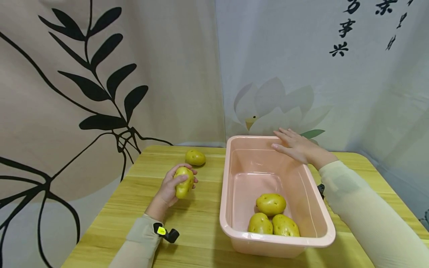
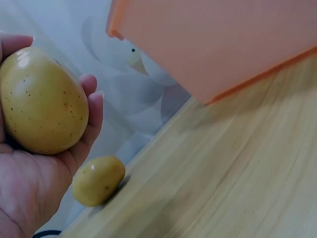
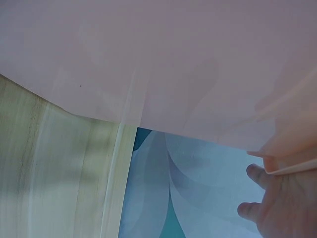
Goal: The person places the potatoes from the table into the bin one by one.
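My left hand (image 1: pixel 169 188) grips a yellow potato (image 1: pixel 184 182) above the table, left of the pink plastic tub (image 1: pixel 225 186). In the left wrist view that potato (image 2: pixel 44 101) lies against the palm with fingers curled round it. Another potato (image 1: pixel 195 158) rests on the table just beyond the left hand. My right hand (image 1: pixel 296 147) rests on the tub's far right rim with its fingers fairly straight. Three potatoes sit in the near end of the tub: one potato (image 1: pixel 270 204) behind, a second potato (image 1: pixel 260 223) and a third potato (image 1: pixel 285 225) in front.
The wooden table (image 1: pixel 191 238) carries the tub right of its middle. Behind the table's far edge hangs a pale curtain (image 1: pixel 181 74) with dark leaves, a flower and written characters. A small black device (image 1: pixel 167 233) is strapped to the left wrist.
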Demonstrator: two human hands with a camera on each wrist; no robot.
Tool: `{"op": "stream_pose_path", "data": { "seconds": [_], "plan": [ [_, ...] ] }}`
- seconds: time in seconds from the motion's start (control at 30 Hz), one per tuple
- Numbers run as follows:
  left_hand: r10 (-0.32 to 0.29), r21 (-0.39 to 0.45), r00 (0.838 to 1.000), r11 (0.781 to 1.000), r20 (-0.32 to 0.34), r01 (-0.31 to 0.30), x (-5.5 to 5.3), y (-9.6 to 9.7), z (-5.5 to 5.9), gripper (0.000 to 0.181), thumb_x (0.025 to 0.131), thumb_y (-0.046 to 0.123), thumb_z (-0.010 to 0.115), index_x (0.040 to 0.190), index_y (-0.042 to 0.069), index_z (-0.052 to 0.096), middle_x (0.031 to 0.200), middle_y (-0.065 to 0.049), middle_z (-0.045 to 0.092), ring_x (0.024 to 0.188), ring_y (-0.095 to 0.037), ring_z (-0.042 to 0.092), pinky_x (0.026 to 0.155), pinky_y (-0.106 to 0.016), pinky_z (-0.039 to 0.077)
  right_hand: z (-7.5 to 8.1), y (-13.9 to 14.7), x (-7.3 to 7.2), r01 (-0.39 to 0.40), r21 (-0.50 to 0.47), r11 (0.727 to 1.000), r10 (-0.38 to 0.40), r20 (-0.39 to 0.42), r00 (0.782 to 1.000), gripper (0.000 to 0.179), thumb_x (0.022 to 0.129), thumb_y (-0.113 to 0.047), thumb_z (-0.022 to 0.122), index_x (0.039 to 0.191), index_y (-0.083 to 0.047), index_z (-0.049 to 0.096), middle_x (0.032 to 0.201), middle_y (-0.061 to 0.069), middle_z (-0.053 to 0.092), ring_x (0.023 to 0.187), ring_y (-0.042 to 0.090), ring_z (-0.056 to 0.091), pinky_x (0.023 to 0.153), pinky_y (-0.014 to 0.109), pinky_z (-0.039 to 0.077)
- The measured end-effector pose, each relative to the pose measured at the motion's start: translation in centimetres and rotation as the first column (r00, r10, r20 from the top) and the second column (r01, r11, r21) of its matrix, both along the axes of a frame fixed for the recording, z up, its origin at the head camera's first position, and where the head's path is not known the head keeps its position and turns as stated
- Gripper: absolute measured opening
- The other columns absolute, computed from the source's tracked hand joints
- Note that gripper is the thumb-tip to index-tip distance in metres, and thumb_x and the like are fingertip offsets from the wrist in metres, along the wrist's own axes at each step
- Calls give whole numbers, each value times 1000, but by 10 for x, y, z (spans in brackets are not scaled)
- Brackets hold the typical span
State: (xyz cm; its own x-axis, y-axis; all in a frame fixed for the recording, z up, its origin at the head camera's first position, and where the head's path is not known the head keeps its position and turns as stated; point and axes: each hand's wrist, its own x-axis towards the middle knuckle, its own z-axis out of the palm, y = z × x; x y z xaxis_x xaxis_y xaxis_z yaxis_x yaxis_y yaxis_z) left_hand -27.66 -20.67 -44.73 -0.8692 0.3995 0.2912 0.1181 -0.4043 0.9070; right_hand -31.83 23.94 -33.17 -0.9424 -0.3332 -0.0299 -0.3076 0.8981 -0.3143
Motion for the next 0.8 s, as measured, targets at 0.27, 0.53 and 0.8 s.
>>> {"op": "stream_pose_path", "data": {
  "seconds": [0.27,0.53,0.8],
  "plan": [
    [-76,106,997,992,6,75,6,5,12,28,94,0,39,119,2,50,114,-19,56,92,-31,62,77,-42,55,0,0,0,-1,-3,1000,1,1,1000,81,93,-68,33,155,-18,19,160,14,10,144,41,3,107,69,8],
    [-133,158,991,978,-20,135,11,8,23,30,93,0,36,119,3,49,115,-19,54,94,-30,61,80,-42,54,0,0,0,-12,-1,1000,12,-5,1000,80,93,-67,33,155,-17,20,160,14,11,144,41,3,108,68,8],
    [-157,186,987,969,-38,161,16,12,34,31,92,0,35,119,5,50,115,-19,54,94,-30,60,79,-40,54,0,1,-1,-9,9,1000,9,2,1000,82,92,-70,32,155,-18,19,160,14,10,144,41,3,108,68,8]
  ]
}}
